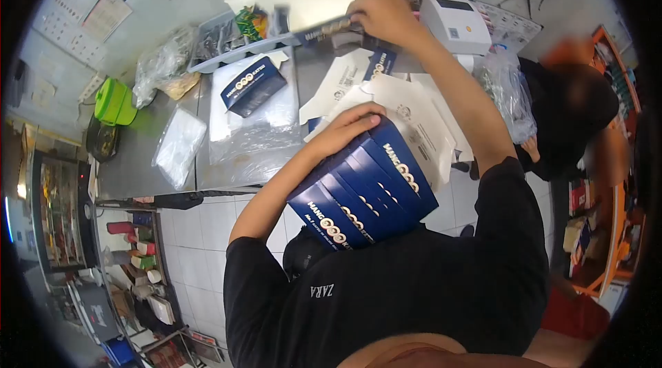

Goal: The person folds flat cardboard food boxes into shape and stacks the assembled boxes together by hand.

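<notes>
Both hands are busy in the head view. Left hand (352,127) lies flat on top of a stack of blue folded boxes (365,192), fingers spread, pressing them against the chest so the row stays together. Right hand (383,15) reaches far across the steel counter (138,165), fingers closed around another blue box (331,29) near a grey tray (221,47); the tray seems to hold packets, though blur hides which. One assembled blue box (252,85) rests on clear plastic sheeting, with flat white carton blanks (414,116) beside it. A white label printer (456,22) stands just past the right hand.
</notes>
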`<state>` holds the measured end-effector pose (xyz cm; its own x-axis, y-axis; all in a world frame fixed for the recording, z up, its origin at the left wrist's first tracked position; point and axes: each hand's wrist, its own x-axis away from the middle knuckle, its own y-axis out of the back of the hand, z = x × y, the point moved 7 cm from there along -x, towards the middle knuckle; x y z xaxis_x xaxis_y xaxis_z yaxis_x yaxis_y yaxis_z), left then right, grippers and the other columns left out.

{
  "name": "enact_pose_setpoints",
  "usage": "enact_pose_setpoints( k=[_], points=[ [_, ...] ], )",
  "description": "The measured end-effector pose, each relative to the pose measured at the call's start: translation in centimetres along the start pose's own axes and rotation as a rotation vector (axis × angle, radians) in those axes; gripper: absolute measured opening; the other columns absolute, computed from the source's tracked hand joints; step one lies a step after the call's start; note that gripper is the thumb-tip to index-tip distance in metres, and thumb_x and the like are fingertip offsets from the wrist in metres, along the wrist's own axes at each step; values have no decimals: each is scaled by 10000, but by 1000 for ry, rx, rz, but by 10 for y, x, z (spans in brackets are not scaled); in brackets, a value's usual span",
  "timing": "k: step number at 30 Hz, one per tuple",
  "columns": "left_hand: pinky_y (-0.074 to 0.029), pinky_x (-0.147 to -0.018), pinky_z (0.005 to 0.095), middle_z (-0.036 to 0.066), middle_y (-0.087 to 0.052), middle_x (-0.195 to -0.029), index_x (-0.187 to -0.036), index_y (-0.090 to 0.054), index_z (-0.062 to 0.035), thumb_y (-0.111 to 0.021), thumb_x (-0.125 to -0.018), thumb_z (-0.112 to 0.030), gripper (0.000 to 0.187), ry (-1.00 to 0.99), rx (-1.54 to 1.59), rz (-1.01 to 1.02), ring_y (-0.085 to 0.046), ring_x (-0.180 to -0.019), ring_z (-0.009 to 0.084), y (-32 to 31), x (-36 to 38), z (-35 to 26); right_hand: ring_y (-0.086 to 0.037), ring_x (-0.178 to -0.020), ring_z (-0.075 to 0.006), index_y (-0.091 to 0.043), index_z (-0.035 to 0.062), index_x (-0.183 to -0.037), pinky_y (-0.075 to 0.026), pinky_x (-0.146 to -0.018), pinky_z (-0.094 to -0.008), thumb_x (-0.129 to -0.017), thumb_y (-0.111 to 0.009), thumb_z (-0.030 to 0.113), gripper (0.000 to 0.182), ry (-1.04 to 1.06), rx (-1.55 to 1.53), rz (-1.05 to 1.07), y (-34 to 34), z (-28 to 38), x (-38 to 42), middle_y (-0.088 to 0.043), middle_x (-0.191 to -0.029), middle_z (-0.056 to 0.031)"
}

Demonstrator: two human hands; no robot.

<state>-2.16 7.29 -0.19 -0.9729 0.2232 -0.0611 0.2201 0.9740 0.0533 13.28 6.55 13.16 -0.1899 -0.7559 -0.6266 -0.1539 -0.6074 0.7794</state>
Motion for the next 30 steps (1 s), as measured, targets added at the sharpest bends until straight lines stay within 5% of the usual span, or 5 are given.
enact_pose_setpoints(
  k=[7, 11, 18, 25, 30],
  points=[
    [-367, -890, 235, 31, -574, -999, -1043, -570, -34, -503, -930, -210, 219, -129, 47, -171, -509, -980, 111, 22, 16, -9, -576, -754, -82, -513, 25, -1044, -476, -646, -256, -901, -589, 118, 187, -531, -798, -104, 130, 47, 149, -582, -827, -44],
    [-380, -876, 245, 39, -580, -981, -1023, -572, -24, -507, -940, -237, 237, -180, 37, -189, -519, -960, 117, 21, 8, -23, -506, -949, -90, -348, 4, -1180, -427, -822, -262, -929, -507, 57, 301, -666, -1374, 95, 70, 86, 235, -523, -1026, -104],
    [-377, -854, 233, 17, -555, -936, -1002, -558, -20, -524, -944, -222, 212, -153, -142, -12, -504, -908, 100, -16, -22, -45, -327, -1296, -235, -5, 15, -1440, -275, -1074, -356, -933, -495, 179, 724, -654, -1276, 542, 68, 93, 271, -302, -1423, -201],
    [-356, -799, 203, -17, -559, -893, -1128, -578, -51, -540, -935, -284, 305, -23, -77, 156, -488, -852, 65, -54, -54, -51, -385, -1267, -240, -80, -9, -1431, -336, -1048, -361, -964, -403, 430, 718, -818, -1222, 473, 87, 105, 294, -358, -1384, -202],
    [-345, -639, 179, -57, -504, -720, -1020, -638, -36, -668, -858, -145, 198, -18, 65, 163, -441, -686, 29, -82, -64, -36, -600, -805, -164, -411, 14, -1228, -503, -637, -268, -934, -541, 292, 425, -1053, -944, 296, 127, 89, 307, -529, -1095, -144]
  ],
)
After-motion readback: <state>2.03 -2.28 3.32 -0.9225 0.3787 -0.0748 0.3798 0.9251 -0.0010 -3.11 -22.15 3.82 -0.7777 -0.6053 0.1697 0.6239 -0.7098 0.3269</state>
